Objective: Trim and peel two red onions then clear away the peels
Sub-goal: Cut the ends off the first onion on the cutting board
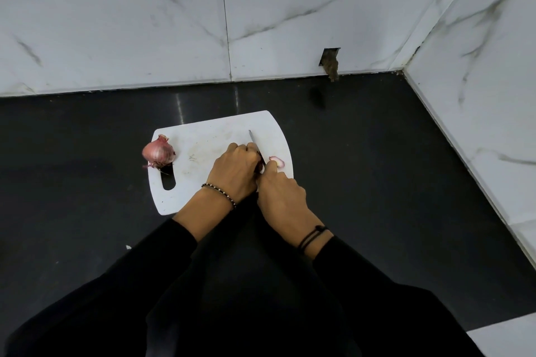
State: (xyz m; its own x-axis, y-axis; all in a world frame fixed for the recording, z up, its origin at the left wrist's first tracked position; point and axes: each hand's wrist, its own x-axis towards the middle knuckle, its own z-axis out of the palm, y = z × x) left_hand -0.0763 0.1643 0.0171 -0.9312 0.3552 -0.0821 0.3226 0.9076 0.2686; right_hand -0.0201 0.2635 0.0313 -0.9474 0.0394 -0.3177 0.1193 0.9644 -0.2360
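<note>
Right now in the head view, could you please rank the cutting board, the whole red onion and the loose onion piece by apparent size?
1. cutting board, by far the largest.
2. whole red onion, at its left edge.
3. loose onion piece, near the right edge, smallest.
All sit about equally far from the camera, so the order holds.

walls (116, 23): white veined tile | counter (377, 153): black, glossy | wall cutout (330, 62): possibly damaged
</note>
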